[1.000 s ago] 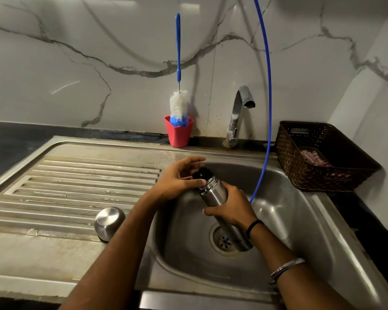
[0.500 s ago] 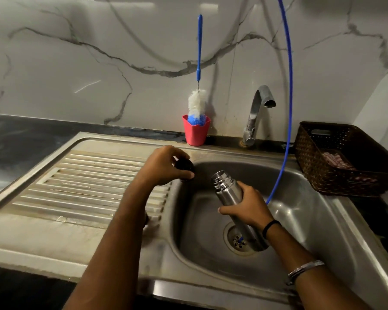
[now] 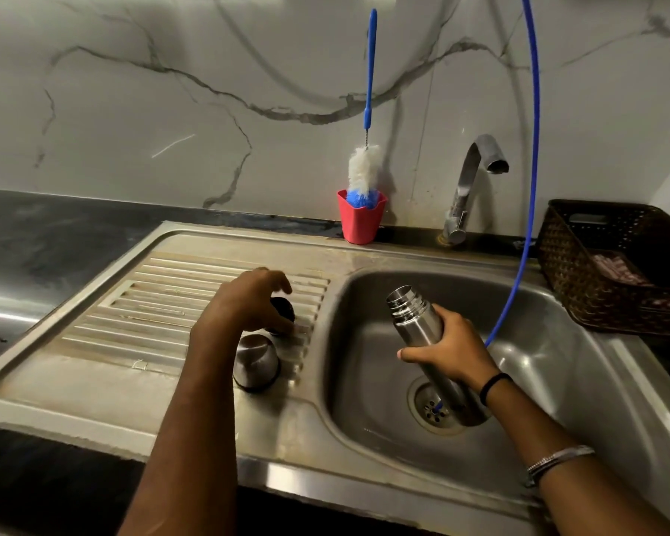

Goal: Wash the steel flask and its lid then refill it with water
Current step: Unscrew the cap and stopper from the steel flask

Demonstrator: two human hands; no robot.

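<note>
Brushed steel on the flask (image 3: 418,326), smooth with a soft shine, threaded rings at the neck. Same polished steel on the cup lid (image 3: 257,361) (dark rim at the bottom). Black stopper (image 3: 283,309), plastic by the look, glossy. Sink (image 3: 557,353) of steel, dull and stained, ribbed on the draining board (image 3: 171,303). Glossy veined marble on the wall (image 3: 171,110). Matt red plastic cup (image 3: 360,222); soft white bristles on the brush (image 3: 363,168); woven brown plastic basket (image 3: 581,265).
</note>
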